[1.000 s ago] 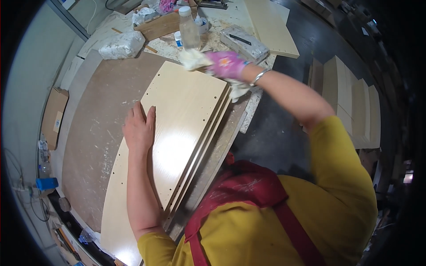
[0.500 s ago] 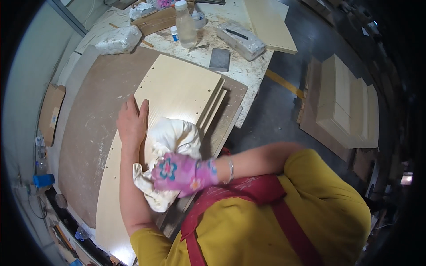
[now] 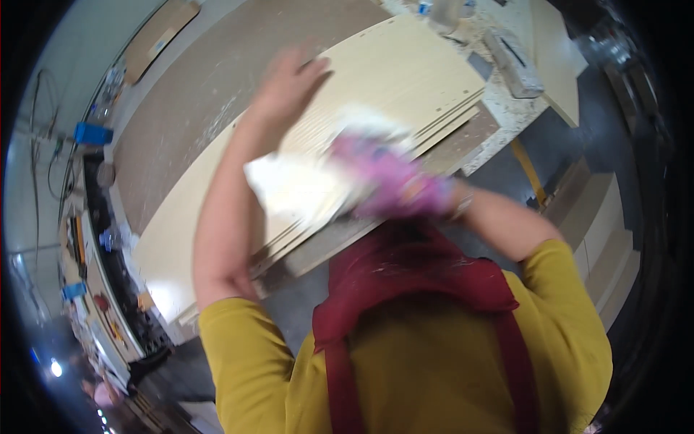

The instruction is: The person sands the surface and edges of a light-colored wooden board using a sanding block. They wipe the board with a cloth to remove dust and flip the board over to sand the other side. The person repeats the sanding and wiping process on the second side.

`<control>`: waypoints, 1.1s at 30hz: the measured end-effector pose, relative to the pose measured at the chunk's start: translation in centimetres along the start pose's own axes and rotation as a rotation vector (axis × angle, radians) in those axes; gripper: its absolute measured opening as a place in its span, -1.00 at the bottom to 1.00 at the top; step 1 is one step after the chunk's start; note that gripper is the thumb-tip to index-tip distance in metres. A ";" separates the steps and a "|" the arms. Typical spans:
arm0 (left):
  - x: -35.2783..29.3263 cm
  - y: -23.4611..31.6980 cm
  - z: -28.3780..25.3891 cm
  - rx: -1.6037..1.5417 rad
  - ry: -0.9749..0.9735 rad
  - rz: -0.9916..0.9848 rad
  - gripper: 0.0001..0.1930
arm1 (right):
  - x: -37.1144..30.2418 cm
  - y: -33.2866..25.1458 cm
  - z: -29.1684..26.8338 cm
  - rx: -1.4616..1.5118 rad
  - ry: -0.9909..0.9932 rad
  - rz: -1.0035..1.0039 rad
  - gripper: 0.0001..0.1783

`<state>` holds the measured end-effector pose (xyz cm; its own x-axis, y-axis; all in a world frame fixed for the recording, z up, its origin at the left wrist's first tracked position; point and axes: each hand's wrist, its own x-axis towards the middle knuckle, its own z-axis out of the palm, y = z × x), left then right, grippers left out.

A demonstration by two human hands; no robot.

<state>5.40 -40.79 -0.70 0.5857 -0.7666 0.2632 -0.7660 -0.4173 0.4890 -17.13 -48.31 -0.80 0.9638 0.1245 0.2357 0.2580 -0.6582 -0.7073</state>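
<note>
A pale wooden panel (image 3: 390, 65) with a curved edge and small holes lies on top of a stack of similar panels. My right hand (image 3: 390, 173), in a pink-purple flowered glove, is closed on a bunched white cloth (image 3: 296, 188) over the panel's near part. Motion smears both glove and cloth. My bare left hand (image 3: 289, 87) is at the panel's far curved edge, fingers and thumb apart, holding nothing. Slight blur hides whether it touches the panel.
A brown board (image 3: 246, 65) lies under the stack. At the far right of the worktable are a wrapped block (image 3: 513, 65), a bottle (image 3: 444, 14) and another pale panel (image 3: 557, 58). Stacked pale boards (image 3: 600, 224) stand on the right. A blue box (image 3: 94, 133) is at the left.
The view has turned and shifted, so the panels now lie more slanted. My left hand appears raised from the panel edge; my right hand and the cloth have moved across the panel.
</note>
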 end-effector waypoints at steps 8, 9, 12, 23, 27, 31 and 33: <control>-20.3 -16.6 -17.4 0.284 -0.030 -0.551 -0.53 | -7.7 6.7 -6.3 -0.743 0.271 0.176 -0.52; -21.0 -17.4 -17.3 0.311 -0.031 -0.548 -0.53 | -6.6 5.3 -3.0 -0.771 0.173 0.098 -0.47; -20.8 -18.4 -16.0 0.327 -0.032 -0.465 -0.53 | -0.6 -2.0 7.4 -0.610 -0.019 -0.151 -0.41; -26.3 -25.0 -25.0 0.287 -0.236 -0.122 -0.56 | 2.1 -7.0 7.7 -0.575 -0.084 -0.012 -0.23; -29.1 -26.2 -25.6 0.162 -0.241 -0.360 -0.53 | 6.1 -11.2 13.1 -0.711 -0.193 -0.312 -0.46; -28.4 -25.4 -25.8 0.150 -0.303 -0.413 -0.53 | 15.2 -20.0 23.6 -0.212 -0.560 -0.244 -0.76; -28.4 -25.8 -26.4 0.173 -0.344 -0.406 -0.50 | 17.6 -22.9 32.1 -0.021 -0.257 -0.517 -0.78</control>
<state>15.48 4.64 1.19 0.7444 -0.6310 -0.2185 -0.5467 -0.7638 0.3432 -3.90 -7.20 -1.79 0.6988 0.6084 0.3761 0.7010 -0.4782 -0.5291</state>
